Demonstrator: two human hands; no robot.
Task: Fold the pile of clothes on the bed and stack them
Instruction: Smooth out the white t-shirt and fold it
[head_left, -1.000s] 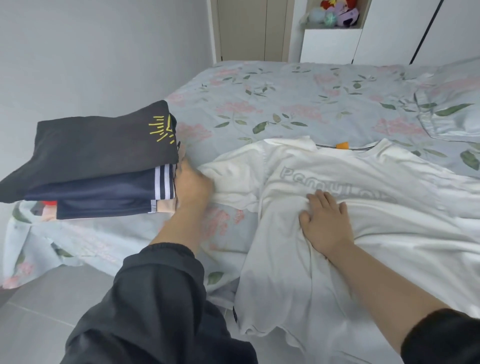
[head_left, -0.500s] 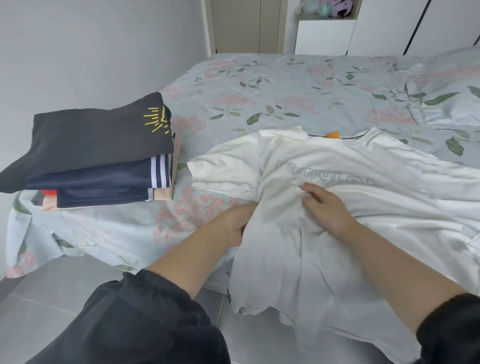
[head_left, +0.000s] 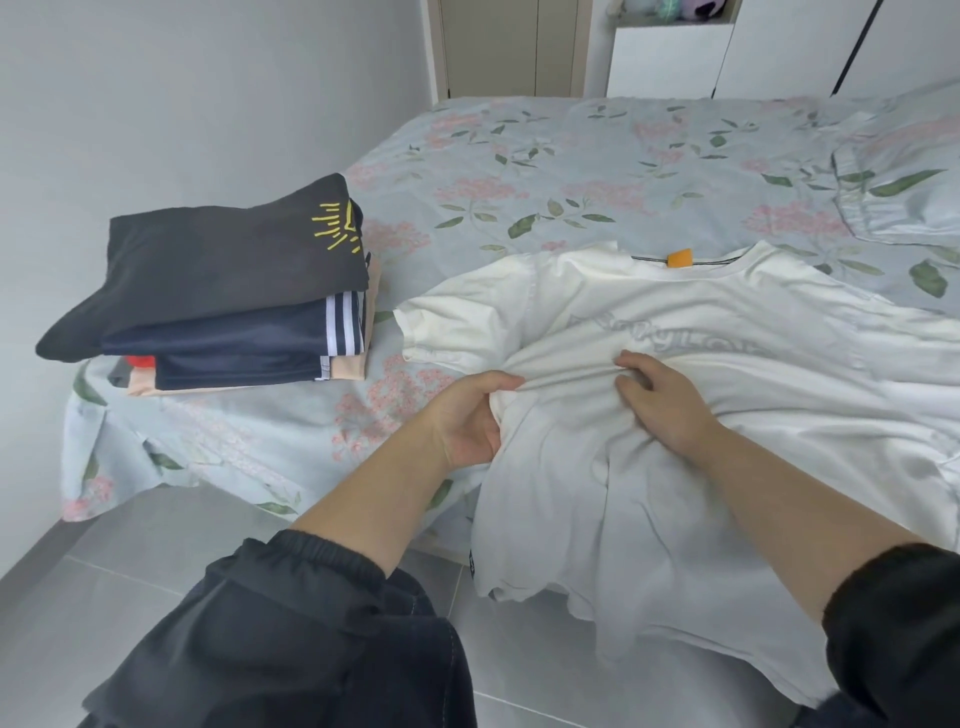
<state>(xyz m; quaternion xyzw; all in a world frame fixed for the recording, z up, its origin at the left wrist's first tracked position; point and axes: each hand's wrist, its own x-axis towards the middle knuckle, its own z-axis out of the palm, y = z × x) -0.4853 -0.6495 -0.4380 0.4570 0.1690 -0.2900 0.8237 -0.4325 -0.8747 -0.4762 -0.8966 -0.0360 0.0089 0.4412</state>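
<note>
A pale-walled room with a grey tiled floor (head_left: 156, 561) holds the bed (head_left: 597, 171), whose flowered cover is soft and slightly rumpled, so cloth will likely drag on it rather than slide. A pillow (head_left: 909, 171) lies at the far right. Across the near right of the bed lies the white T-shirt (head_left: 701, 322), print side up. Its long axis runs away from the person: collar at the far end, hem hanging over the bed's near edge toward the floor. Its left sleeve reaches out toward the stack of folded clothes (head_left: 234, 291), which sits on the near left corner, near the sleeve but not touching it. The left hand (head_left: 462, 421) is at the shirt's left side edge below that sleeve, fingers (head_left: 498, 382) curled round a bunch of the cloth. The right hand (head_left: 665, 400) is on the chest just below the lettering, fingers (head_left: 631, 364) bent and pinching a ridge of fabric. The fold probably goes lengthwise, with the left side carried rightward over the chest. The left hand is also the nearer one to the stack. A small orange tag (head_left: 679, 257) marks the collar.
</note>
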